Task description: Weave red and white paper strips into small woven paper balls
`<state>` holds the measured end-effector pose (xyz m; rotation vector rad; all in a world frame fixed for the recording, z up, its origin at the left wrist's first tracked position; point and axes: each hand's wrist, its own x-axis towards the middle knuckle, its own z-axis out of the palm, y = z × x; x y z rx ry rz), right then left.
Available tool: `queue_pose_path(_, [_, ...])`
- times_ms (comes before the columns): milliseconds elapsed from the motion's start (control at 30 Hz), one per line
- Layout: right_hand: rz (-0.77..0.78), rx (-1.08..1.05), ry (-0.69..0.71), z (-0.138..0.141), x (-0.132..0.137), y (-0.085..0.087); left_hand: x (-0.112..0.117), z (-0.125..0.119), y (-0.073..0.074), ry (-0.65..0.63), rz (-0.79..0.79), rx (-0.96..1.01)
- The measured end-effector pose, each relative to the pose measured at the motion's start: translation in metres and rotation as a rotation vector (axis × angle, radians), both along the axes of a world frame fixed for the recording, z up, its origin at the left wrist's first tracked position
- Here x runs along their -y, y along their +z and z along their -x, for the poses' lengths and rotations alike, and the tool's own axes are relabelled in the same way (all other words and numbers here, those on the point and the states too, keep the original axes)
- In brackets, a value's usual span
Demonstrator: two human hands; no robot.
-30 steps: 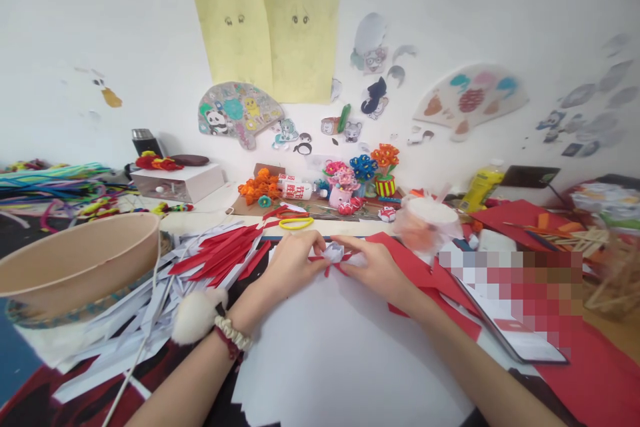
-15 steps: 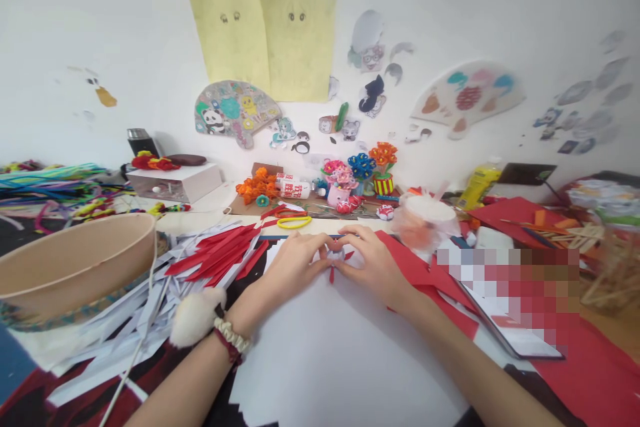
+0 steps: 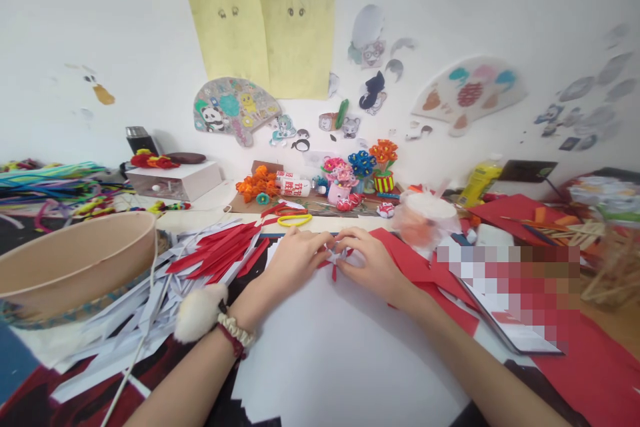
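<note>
Both hands meet over a stack of white paper. Between their fingertips is a small red and white folded paper piece, mostly covered by the fingers, with a red tip pointing down toward me. My left hand pinches its left side, fingers closed. From the other side, my right hand pinches it with thumb and fingers. A scrunchie and a white pompom are at my left wrist. Left of the hands lie red paper strips over white paper strips.
A beige oval basin stands at left. Yellow-handled scissors lie beyond the hands, before small flower pots. Red paper sheets and a partly pixelated tablet are at right. A covered cup stands behind them.
The fingers have shifted slightly around the small paper piece, with the fingertips closer together. Its red tip still points down. The whole view has moved a little.
</note>
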<state>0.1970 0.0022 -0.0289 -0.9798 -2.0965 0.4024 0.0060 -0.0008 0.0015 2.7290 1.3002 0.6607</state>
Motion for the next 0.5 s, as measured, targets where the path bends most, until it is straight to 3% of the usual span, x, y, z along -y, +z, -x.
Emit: queue_pose_path(500, [0.113,-0.032,0.019,0.0013,0.0056,0.0068,0.0019,-0.0034,-0.0005,0.038,0.005,-0.011])
